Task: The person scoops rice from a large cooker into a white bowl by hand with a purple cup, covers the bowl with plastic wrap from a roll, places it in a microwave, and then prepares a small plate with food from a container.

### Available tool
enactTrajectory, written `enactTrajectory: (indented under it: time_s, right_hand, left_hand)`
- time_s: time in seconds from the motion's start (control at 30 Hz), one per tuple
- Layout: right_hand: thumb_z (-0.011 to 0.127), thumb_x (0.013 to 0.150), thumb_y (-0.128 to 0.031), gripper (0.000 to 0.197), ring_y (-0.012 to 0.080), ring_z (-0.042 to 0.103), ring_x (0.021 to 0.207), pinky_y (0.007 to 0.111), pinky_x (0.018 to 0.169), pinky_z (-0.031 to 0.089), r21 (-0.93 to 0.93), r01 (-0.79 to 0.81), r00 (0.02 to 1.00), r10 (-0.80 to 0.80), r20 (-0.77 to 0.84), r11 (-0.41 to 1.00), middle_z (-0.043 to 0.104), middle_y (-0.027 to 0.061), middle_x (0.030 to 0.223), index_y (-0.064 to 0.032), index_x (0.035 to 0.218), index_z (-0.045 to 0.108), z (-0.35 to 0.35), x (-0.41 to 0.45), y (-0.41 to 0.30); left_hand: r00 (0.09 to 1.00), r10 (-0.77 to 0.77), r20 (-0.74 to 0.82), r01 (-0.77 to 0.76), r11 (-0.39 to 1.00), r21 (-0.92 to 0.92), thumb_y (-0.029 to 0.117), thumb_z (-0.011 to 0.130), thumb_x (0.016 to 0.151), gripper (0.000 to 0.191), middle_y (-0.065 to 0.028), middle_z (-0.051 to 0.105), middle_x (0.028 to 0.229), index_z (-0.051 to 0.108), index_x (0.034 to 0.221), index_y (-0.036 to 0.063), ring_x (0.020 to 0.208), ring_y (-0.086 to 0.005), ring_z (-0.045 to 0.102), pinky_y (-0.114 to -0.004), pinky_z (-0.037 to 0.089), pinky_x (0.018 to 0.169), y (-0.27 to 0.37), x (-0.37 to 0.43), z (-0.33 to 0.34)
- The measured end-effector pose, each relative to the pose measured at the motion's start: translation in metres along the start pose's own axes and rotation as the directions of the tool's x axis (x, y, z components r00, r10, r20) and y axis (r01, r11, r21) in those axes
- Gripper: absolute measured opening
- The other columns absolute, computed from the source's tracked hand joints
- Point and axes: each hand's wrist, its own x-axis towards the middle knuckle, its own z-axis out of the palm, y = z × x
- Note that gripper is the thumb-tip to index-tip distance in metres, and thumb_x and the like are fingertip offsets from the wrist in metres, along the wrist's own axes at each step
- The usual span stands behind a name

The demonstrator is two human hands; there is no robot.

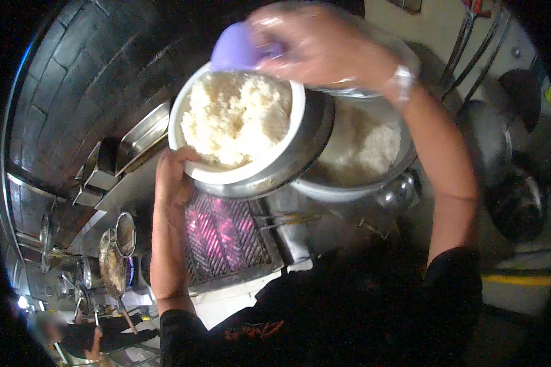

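Observation:
My left hand (172, 176) grips the near left rim of a white-rimmed container (178, 137), thumb over the edge. White cooked rice (238, 114) is heaped inside it, and the container looks tilted. In my right hand (321, 50), blurred and apparently in a clear plastic glove, is a purple scoop (235, 48) held at the container's far rim. The scoop's inside is hidden. To the right, partly under my right forearm, stands a large metal pot (335, 191) with more rice (381, 142) in it.
A grill (225, 238) with a pink glow beneath its bars lies close below the container. Steel food pans (147, 128) stand at left by a dark tiled wall (73, 78). Long-handled tools (468, 50) are at upper right. At lower left are a wok (112, 270) and a person (87, 335).

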Motion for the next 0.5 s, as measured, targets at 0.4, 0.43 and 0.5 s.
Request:
enactTrajectory:
  time_s: [0.4,0.43,0.5]
  right_hand:
    - [0.070,0.081,-0.023,0.034,0.0303,0.064,0.087,0.038,0.078,0.049,0.084,0.181,0.984,-0.180,-0.011,0.980,0.065,0.0155,0.096,-0.0013,0.104,0.059,0.136,0.077,-0.126]
    - [0.070,0.081,-0.022,0.033,0.0294,0.064,0.086,0.039,0.078,0.049,0.061,0.122,0.993,-0.122,-0.002,0.991,0.065,0.0147,0.095,-0.0013,0.105,0.059,0.144,0.076,-0.142]
    - [0.068,0.084,-0.015,0.028,0.0269,0.066,0.085,0.034,0.075,0.052,0.191,0.128,0.962,-0.076,-0.262,0.973,0.066,0.0138,0.096,-0.0017,0.106,0.058,0.186,0.076,-0.155]
  left_hand:
    - [0.990,-0.014,-0.143,0.007,0.999,-0.048,-0.003,0.056,0.066,0.039,-0.0163,0.060,0.089,0.052,0.104,-0.0111,0.077,-0.0266,0.060,-0.036,0.050,0.067,-0.021,-0.071,-0.179]
    - [0.995,-0.009,-0.098,0.005,0.999,-0.037,-0.002,0.056,0.065,0.040,-0.0157,0.060,0.090,0.052,0.104,-0.0109,0.078,-0.0265,0.060,-0.036,0.050,0.068,-0.022,-0.081,-0.188]
    - [0.993,0.042,-0.110,-0.045,0.999,-0.028,-0.003,0.054,0.064,0.042,-0.0144,0.060,0.091,0.052,0.105,-0.0106,0.077,-0.0260,0.060,-0.036,0.050,0.069,-0.027,-0.106,-0.207]
